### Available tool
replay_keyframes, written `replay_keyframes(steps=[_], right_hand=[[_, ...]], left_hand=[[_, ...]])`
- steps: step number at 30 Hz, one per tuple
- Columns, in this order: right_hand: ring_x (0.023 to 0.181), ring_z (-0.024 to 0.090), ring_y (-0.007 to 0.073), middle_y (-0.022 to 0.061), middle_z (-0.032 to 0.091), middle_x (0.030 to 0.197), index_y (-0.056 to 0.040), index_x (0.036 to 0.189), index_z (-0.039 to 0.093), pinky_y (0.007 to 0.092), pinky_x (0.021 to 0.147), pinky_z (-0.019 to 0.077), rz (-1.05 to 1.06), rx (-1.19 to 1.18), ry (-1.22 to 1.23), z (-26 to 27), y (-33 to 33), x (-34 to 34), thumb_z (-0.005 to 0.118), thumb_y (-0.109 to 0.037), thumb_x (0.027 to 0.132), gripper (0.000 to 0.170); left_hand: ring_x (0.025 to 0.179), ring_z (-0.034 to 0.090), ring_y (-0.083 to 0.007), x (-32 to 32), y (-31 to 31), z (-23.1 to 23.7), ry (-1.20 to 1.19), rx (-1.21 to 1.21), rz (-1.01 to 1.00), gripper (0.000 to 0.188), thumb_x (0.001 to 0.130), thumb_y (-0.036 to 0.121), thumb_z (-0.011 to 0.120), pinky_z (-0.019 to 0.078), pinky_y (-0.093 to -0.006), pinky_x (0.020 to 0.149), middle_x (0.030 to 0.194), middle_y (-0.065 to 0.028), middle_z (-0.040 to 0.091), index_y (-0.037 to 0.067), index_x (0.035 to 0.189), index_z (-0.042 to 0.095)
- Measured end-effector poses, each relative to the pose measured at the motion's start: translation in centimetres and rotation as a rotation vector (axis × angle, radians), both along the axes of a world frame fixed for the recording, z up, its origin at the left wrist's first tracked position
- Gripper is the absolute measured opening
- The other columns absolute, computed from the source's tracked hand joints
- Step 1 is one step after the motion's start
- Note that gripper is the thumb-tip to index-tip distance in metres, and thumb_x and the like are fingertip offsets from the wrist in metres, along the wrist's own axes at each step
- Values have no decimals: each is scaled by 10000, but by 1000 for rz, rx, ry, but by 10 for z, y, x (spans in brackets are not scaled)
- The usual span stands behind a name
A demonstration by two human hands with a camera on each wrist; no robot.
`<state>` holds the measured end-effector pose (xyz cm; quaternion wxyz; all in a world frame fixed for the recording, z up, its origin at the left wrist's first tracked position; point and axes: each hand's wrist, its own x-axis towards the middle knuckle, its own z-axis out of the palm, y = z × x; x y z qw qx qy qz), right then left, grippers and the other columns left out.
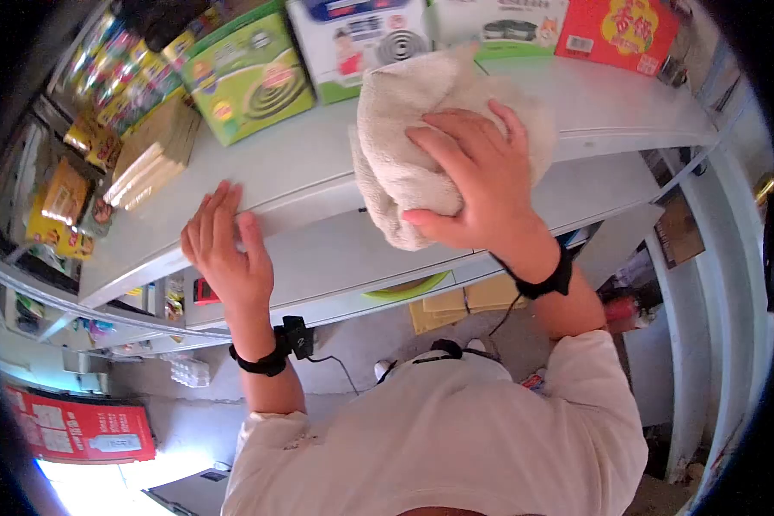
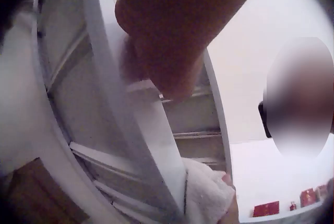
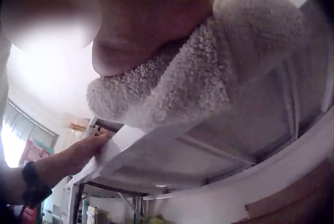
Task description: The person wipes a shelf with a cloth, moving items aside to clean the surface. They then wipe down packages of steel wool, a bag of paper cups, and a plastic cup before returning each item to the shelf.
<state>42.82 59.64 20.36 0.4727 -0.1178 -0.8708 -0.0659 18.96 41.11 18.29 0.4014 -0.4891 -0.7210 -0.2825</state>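
Beige cloth (image 1: 396, 129): partly hidden beneath the right hand (image 1: 486, 176)
Far white box (image 1: 361, 52): cut off by picture's edge
Far-left packets (image 1: 133, 82): print too small to read
Left hand (image 1: 228, 245): blurred in left wrist view

A grey floor (image 1: 219, 387) is stretching beneath a long pale-grey lower shelf (image 1: 335, 258), while a bluish-white upright post (image 1: 721, 284) is standing on the right. Bright white light (image 1: 90, 486) is flooding the near left beside a red printed panel (image 1: 138, 430). The left wrist view is showing a plain white wall or ceiling (image 2: 242, 104).
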Motion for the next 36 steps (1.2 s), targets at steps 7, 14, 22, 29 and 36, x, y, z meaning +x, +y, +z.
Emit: replay_keyframes(steps=[7, 14, 22, 29, 36], right_hand=[[995, 612, 242, 67, 651, 1033, -123, 1064, 655, 472, 1034, 298, 22, 81, 177, -21, 113, 114, 610, -612, 702, 610], [990, 623, 286, 105, 674, 988, -81, 1040, 657, 476, 1007, 344, -53, 46, 235, -26, 218, 232, 481, -625, 803, 619], [1005, 614, 310, 131, 675, 1023, -35, 1049, 654, 482, 1006, 368, -199, 101, 467, -55, 334, 342, 386, -551, 888, 604], [1056, 601, 317, 145, 671, 1073, -15, 1088, 652, 468, 1011, 383, -258, 113, 455, -48, 368, 386, 408, -452, 896, 536], [1014, 600, 275, 143, 644, 1062, 2, 1096, 617, 384, 909, 453, -181, -46, 611, -65, 408, 420, 613, -266, 876, 347]], left_hand=[[1090, 565, -283, 112, 108, -8, 74, 70, -150, 343, 960, 267, 435, 297, -433, 1018, 1141, -94, 657, 56, 1125, 649], [1081, 533, -214, 161, 184, -45, 150, 332, 21, 345, 946, 302, 404, 141, -461, 1100, 1114, -20, 655, 120, 1050, 677], [1002, 567, -221, 164, 200, -44, 198, 475, 78, 386, 954, 289, 346, 225, -426, 1043, 1007, -31, 688, 78, 958, 669], [960, 567, -231, 168, 208, -42, 180, 539, 92, 401, 954, 288, 333, 259, -423, 1006, 976, -40, 693, 76, 909, 670], [971, 563, -220, 165, 205, -43, 184, 521, 80, 379, 949, 284, 350, 255, -417, 998, 979, -30, 692, 92, 901, 673]])
